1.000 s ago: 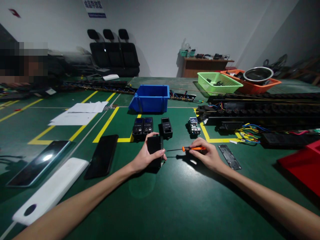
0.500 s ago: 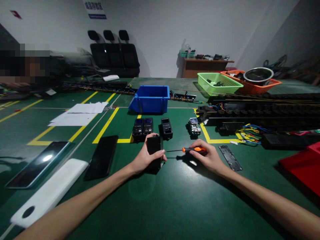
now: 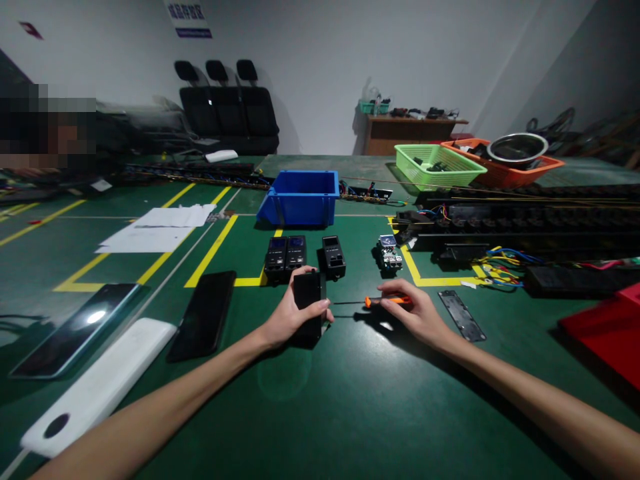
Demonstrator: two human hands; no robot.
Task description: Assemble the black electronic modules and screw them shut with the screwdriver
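My left hand (image 3: 291, 312) is closed around a black plastic case (image 3: 307, 293), standing on edge over the green table (image 3: 350, 413). In my right hand (image 3: 410, 310) is a screwdriver (image 3: 373, 302) with an orange and black handle, held level between thumb and fingers. Its thin shaft points left at the side of the case; I cannot tell whether the tip touches. Behind the case stand two black modules with small screens (image 3: 286, 257) and one black housing (image 3: 333, 256). A bare circuit board (image 3: 389, 253) lies beyond my right hand, and a flat black cover (image 3: 461, 316) lies right of it.
A blue bin (image 3: 303, 200) stands farther back. At left lie a black phone (image 3: 203, 317), another phone (image 3: 75, 330) and a white long object (image 3: 100, 387). Wired black assemblies (image 3: 500, 223), green basket (image 3: 435, 175) and red bin (image 3: 607, 333) are right. A person sits far left.
The screwdriver handle has turned a little in my right hand, showing more orange near the shaft. My left hand and the black case stay in place.
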